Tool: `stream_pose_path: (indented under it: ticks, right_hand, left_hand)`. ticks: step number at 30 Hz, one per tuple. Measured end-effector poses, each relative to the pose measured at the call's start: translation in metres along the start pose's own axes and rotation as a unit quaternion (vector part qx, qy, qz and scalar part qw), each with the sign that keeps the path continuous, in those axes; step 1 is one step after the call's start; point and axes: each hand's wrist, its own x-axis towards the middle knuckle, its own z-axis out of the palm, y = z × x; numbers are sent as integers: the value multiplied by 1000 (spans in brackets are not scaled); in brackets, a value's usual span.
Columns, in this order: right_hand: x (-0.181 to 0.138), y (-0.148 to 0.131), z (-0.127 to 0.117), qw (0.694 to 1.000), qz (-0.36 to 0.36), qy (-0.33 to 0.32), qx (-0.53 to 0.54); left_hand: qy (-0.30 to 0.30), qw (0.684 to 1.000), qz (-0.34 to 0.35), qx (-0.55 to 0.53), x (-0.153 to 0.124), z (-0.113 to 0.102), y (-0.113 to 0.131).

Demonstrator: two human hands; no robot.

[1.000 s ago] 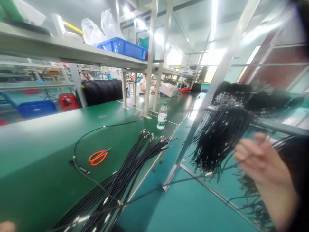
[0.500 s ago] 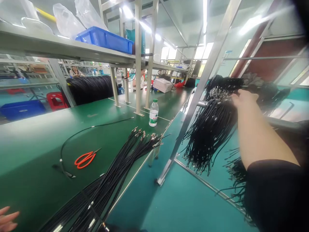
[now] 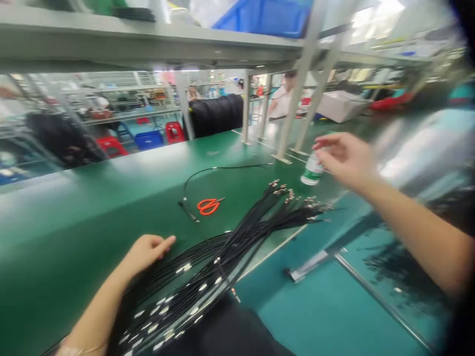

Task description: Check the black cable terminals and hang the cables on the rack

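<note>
A bundle of black cables [image 3: 208, 267] with metal end fittings lies fanned across the green table [image 3: 92, 212]. My left hand [image 3: 146, 249] rests on the table at the bundle's left edge, fingers loosely curled with the index finger stretched out, holding nothing I can see. My right hand [image 3: 343, 158] hovers in the air above the cable tips, fingers spread and empty, just in front of a small plastic bottle [image 3: 310, 173]. Orange scissors [image 3: 208, 205] lie beyond the bundle beside a single looped black cable [image 3: 208, 173].
A metal shelf [image 3: 148, 39] with a blue bin [image 3: 267, 17] runs overhead on upright posts [image 3: 297, 99]. A rack leg [image 3: 315, 259] stands on the teal floor at right. A black cable roll [image 3: 217, 113], red stools and other people are in the background.
My right hand left the hanging cables on the rack and swung back over the table near the bottle. My left hand came forward onto the bundle's edge. The view turned left and down.
</note>
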Motion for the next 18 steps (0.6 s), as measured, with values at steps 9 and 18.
stream_pose_path:
  ticks: [9,18]
  right_hand:
    - [-95,-100,193,878,9,-475,52]
    - [-83,-115,225,820,-3,-568,74]
  left_hand:
    - [42,991,70,-108,-4,12,16]
    - [47,963,29,-265,0,5,13]
